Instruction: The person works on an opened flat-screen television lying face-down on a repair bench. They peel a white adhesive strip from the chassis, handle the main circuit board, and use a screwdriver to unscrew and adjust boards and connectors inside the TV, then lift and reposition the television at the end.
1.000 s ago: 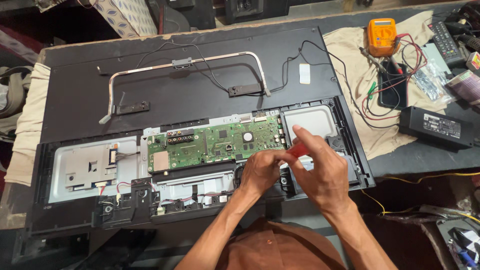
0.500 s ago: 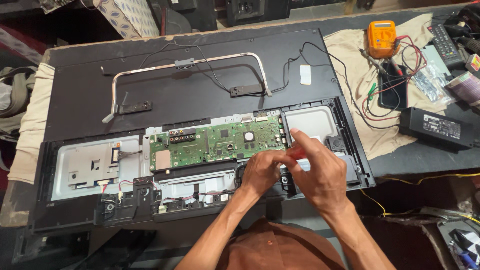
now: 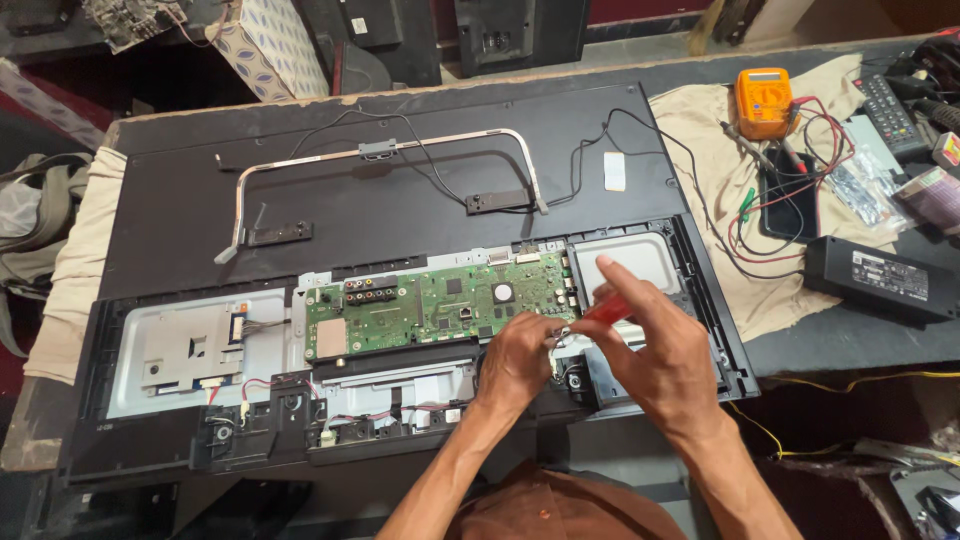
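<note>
Right hand (image 3: 655,345) gripping red screwdriver (image 3: 603,310), left hand (image 3: 518,358) pinched at its tip beside green circuit board (image 3: 440,305).

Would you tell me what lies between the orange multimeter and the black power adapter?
In the head view, a dark phone and red leads on the cloth.

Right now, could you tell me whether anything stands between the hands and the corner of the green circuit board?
Nothing visible does: the left hand and right hand, holding a red-handled screwdriver, already meet at the green circuit board corner.

An electronics repair workshop: an opened television (image 3: 400,330) on the bench, an orange multimeter (image 3: 763,100), and test leads (image 3: 790,190).
</note>
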